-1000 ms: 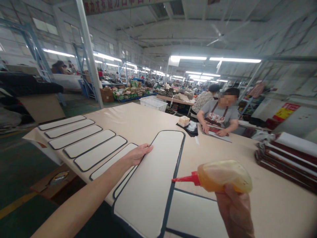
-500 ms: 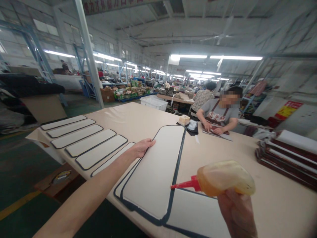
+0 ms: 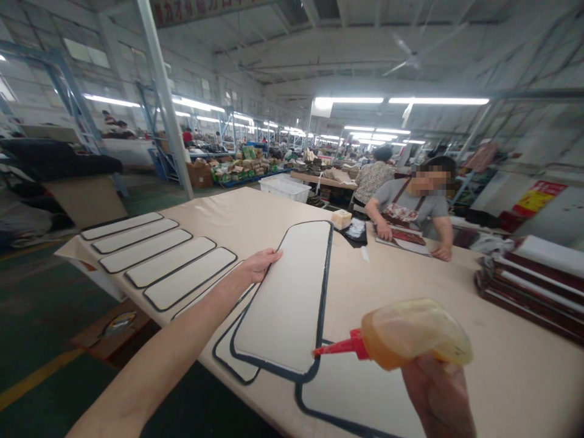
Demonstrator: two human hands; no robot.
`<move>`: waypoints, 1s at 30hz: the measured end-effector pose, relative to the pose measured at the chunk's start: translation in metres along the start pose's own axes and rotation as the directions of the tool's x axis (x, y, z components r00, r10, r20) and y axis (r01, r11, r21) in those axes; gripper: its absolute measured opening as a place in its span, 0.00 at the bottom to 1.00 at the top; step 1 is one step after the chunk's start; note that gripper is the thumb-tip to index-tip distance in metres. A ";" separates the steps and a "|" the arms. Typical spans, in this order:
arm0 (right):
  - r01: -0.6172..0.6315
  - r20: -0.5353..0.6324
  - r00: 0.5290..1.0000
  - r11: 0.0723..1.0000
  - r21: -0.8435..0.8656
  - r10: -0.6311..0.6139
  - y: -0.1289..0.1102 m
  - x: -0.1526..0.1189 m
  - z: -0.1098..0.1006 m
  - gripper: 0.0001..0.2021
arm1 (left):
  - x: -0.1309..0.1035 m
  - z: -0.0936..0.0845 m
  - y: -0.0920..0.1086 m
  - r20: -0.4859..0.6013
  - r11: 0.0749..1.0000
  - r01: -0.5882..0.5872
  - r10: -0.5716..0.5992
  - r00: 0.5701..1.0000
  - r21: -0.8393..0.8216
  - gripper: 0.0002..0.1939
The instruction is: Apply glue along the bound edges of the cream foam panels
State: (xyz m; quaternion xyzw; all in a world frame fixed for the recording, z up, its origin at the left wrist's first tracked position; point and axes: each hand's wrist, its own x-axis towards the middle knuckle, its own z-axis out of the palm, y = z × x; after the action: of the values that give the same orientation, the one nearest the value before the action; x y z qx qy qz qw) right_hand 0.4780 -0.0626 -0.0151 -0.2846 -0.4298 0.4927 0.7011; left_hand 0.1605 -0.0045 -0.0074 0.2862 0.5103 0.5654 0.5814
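Note:
My left hand (image 3: pixel 264 264) grips the left edge of a long white panel (image 3: pixel 287 298) with rounded corners and a dark border. The panel is tilted above the table and overlaps other panels beneath it. In my right hand (image 3: pixel 438 386) is a clear squeeze bottle (image 3: pixel 415 334) of amber liquid, lying sideways. Its red nozzle (image 3: pixel 337 347) points left, with the tip at the panel's lower right border. Another bordered panel (image 3: pixel 360 389) lies under the bottle. Part of my right hand is hidden behind the bottle.
Several similar panels (image 3: pixel 189 278) lie in a row along the table's left side. Across the table (image 3: pixel 392 274) a co-worker (image 3: pixel 413 204) leans over brown material. A yellowish block (image 3: pixel 341 219) sits near them. Folded brown and white pieces (image 3: pixel 533 286) are stacked at the right.
The held panel has lifted and shifted, showing more of the panels beneath. The nozzle tip has moved slightly down, nearer the panel's lower right corner. The co-worker's hands have moved apart.

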 end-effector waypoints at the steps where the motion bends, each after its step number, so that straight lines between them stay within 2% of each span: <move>1: 0.002 -0.003 1.000 1.000 0.004 -0.002 0.000 0.000 0.000 0.20 | 0.000 -0.001 0.000 -0.014 1.000 -0.003 0.003 1.000 -0.006 0.10; 8: 0.053 -0.044 0.998 0.999 -0.002 -0.053 0.000 -0.003 -0.002 0.15 | 0.005 -0.009 0.000 -0.124 0.997 -0.021 0.011 0.992 -0.080 0.09; 14: 0.018 -0.242 0.970 1.000 -0.003 -0.018 0.003 -0.015 -0.008 0.18 | 0.013 -0.015 -0.004 -0.205 0.985 -0.031 -0.004 0.979 -0.167 0.06; 18: 0.091 -0.326 0.942 0.996 0.012 -0.082 0.014 -0.026 -0.019 0.20 | 0.020 -0.016 -0.010 -0.258 0.970 -0.037 -0.027 0.966 -0.239 0.06; 22: 0.182 -0.390 0.896 0.977 -0.111 -0.211 0.028 -0.033 -0.025 0.20 | 0.026 -0.015 -0.016 -0.289 0.948 -0.030 -0.066 0.955 -0.316 0.05; 27: 0.155 -0.446 0.867 0.970 -0.186 -0.224 0.043 -0.038 -0.025 0.26 | 0.032 -0.010 -0.021 -0.285 0.910 -0.005 -0.124 0.951 -0.415 0.09; 30: 0.134 -0.471 0.859 0.976 -0.169 -0.200 0.054 -0.039 -0.034 0.28 | 0.036 -0.006 -0.023 -0.280 0.882 -0.006 -0.144 0.949 -0.472 0.11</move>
State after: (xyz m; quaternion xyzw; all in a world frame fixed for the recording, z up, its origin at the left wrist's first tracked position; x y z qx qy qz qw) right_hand 0.4782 -0.0789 -0.0878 -0.4058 -0.2945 0.3137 0.8063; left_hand 0.1577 0.0237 -0.0397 0.0278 0.4530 0.6877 0.5666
